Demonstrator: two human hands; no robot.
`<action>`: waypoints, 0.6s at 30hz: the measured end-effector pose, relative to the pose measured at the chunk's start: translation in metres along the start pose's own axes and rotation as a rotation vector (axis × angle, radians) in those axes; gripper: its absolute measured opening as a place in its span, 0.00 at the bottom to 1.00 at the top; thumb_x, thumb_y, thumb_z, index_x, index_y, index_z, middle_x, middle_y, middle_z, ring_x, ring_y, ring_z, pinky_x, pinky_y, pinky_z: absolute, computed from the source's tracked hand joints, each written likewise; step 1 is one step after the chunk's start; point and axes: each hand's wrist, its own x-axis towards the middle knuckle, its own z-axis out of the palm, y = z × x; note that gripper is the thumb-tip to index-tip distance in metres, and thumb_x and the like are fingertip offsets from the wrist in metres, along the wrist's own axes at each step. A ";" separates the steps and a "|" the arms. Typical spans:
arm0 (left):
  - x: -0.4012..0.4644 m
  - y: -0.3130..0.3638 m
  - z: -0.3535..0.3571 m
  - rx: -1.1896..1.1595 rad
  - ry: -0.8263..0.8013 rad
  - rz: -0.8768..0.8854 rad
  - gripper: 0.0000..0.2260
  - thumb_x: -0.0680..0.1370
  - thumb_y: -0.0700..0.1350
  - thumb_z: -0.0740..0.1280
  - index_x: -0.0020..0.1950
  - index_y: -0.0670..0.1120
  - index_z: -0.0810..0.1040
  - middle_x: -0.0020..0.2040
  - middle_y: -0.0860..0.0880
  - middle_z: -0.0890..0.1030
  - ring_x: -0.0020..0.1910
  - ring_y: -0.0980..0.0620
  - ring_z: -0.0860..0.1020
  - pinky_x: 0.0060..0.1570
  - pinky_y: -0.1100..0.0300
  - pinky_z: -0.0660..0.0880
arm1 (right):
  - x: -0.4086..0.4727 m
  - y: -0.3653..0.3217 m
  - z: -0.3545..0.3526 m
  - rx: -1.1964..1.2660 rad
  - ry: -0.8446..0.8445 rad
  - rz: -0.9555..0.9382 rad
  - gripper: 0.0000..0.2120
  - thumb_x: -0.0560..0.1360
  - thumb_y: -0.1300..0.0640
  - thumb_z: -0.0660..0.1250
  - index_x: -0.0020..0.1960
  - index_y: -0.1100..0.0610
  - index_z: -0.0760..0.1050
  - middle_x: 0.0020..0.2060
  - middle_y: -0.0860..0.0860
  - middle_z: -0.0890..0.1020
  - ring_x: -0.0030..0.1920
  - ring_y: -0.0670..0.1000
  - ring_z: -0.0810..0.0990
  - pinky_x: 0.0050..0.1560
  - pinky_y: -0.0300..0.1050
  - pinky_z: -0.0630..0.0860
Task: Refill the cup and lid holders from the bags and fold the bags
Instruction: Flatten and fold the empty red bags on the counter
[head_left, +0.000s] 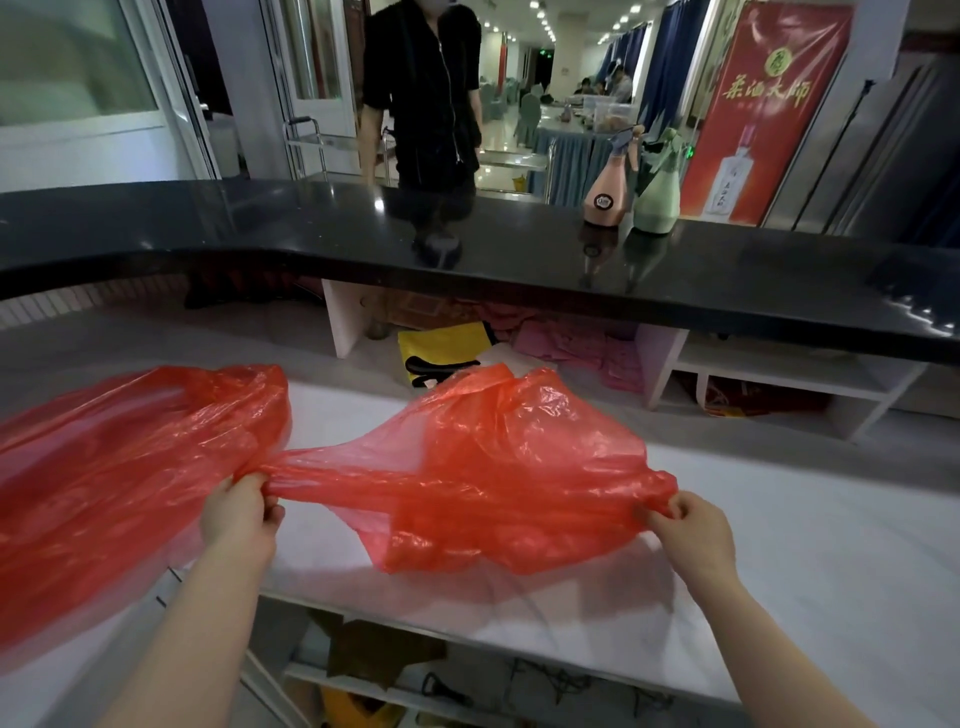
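A thin red plastic bag is stretched in the air just above the white counter. My left hand pinches its bunched left end. My right hand grips its right edge. The bag's middle puffs up and sags toward the counter. A second red plastic bag lies spread over the counter's left part, touching the held bag near my left hand. No cup or lid holders are in view.
A raised black bar top runs across behind the counter, with a pink spray bottle and a green spray bottle on it. A person in black stands beyond it. Open shelves under both counters hold cloths and bags.
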 end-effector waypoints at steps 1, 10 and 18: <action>0.000 -0.001 -0.001 -0.003 0.002 -0.006 0.12 0.76 0.34 0.61 0.38 0.49 0.71 0.32 0.49 0.68 0.27 0.56 0.64 0.18 0.71 0.62 | -0.001 0.000 0.000 -0.002 0.007 -0.003 0.23 0.68 0.62 0.71 0.29 0.54 0.57 0.24 0.50 0.66 0.28 0.52 0.64 0.31 0.46 0.61; -0.004 -0.007 -0.002 0.029 -0.032 -0.016 0.10 0.77 0.35 0.61 0.38 0.48 0.72 0.31 0.49 0.69 0.27 0.56 0.65 0.19 0.67 0.64 | -0.004 0.004 0.000 0.065 0.015 0.052 0.13 0.67 0.64 0.73 0.43 0.51 0.73 0.39 0.51 0.79 0.39 0.52 0.78 0.39 0.49 0.76; -0.010 0.007 -0.002 -0.113 0.031 -0.031 0.14 0.77 0.32 0.55 0.37 0.49 0.68 0.32 0.50 0.66 0.25 0.57 0.63 0.19 0.69 0.61 | -0.007 0.007 -0.004 0.337 -0.257 0.049 0.14 0.71 0.54 0.74 0.55 0.51 0.75 0.48 0.50 0.82 0.49 0.49 0.81 0.45 0.42 0.77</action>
